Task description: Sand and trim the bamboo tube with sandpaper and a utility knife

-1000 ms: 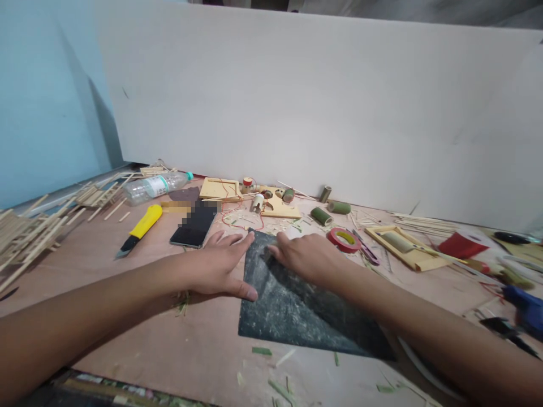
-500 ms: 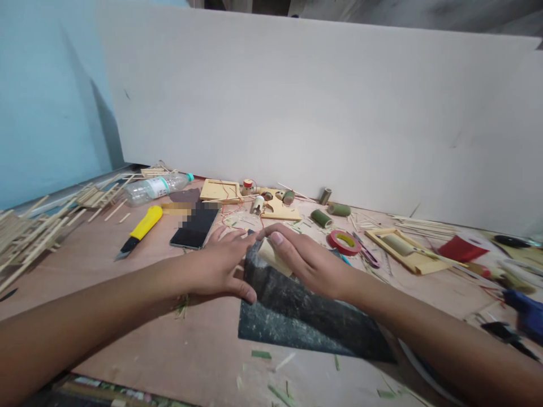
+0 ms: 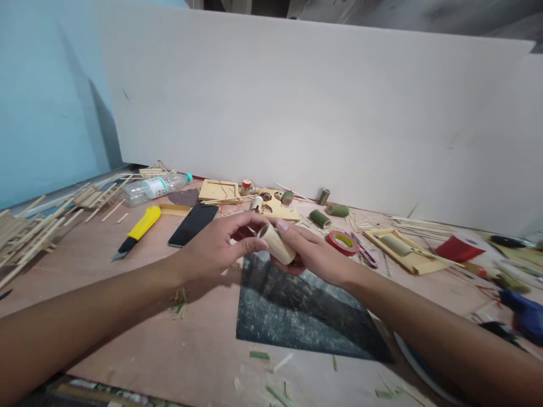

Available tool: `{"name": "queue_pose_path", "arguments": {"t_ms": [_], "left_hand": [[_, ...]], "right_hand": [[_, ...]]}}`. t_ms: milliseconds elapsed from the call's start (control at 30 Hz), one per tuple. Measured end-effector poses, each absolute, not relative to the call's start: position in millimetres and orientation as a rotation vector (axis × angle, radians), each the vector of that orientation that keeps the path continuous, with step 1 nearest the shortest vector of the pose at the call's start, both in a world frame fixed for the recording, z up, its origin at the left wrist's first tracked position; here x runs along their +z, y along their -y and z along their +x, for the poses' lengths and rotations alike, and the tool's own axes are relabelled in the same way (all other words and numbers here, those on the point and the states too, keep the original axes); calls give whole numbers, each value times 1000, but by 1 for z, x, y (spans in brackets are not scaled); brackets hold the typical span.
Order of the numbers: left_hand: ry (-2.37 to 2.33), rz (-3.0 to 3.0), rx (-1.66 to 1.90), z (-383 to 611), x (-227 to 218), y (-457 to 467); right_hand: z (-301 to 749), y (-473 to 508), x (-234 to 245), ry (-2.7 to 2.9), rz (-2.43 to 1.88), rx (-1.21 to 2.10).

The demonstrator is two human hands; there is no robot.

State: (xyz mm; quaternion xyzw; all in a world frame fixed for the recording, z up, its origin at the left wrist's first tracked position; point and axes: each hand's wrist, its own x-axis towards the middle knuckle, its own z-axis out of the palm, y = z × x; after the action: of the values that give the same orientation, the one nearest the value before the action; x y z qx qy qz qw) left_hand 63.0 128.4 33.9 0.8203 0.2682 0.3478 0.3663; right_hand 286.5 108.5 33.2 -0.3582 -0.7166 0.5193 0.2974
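Observation:
Both hands hold a short pale bamboo tube (image 3: 278, 244) a little above the table. My right hand (image 3: 316, 257) cradles it from below and behind, index finger on top. My left hand (image 3: 216, 249) pinches its open left end with thumb and fingers. Under the hands a dark, speckled sheet of sandpaper (image 3: 297, 314) lies flat on the wooden tabletop (image 3: 127, 316).
A yellow utility knife (image 3: 139, 229), a black phone (image 3: 193, 224) and a plastic bottle (image 3: 155, 186) lie to the left. Red tape roll (image 3: 343, 242), green bamboo pieces (image 3: 320, 217), wooden frames (image 3: 403, 249) and a blue tool (image 3: 526, 314) sit right. Stick bundles (image 3: 25, 237) fill the far left.
Both hands rose off the sandpaper. The right hand picked up the bamboo tube and the left hand left the sheet's edge and took the tube's end.

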Motion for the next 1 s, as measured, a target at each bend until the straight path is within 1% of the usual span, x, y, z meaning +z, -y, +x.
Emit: {"name": "queue_pose_path", "arguments": {"t_ms": [67, 200, 333, 500, 667, 833, 900, 1000], "left_hand": [[-739, 2203, 964, 62, 34, -129], [-760, 2276, 1026, 61, 31, -130], [-789, 2092, 1057, 63, 30, -131], [-818, 1867, 1085, 64, 27, -137], [-819, 1802, 1032, 63, 23, -145], [-793, 1764, 1008, 64, 25, -144], [-817, 1791, 1034, 65, 26, -142], [-835, 1801, 1055, 66, 27, -140]], "right_hand": [[287, -113, 31, 1925, -893, 1334], [290, -119, 26, 2003, -924, 1081], [291, -121, 22, 2010, -969, 858], [291, -120, 16, 2083, -958, 471], [289, -118, 13, 2125, -924, 275], [288, -118, 10, 2040, -942, 266], [289, -120, 11, 1978, -928, 397], [289, -124, 12, 1852, -896, 727]]}}
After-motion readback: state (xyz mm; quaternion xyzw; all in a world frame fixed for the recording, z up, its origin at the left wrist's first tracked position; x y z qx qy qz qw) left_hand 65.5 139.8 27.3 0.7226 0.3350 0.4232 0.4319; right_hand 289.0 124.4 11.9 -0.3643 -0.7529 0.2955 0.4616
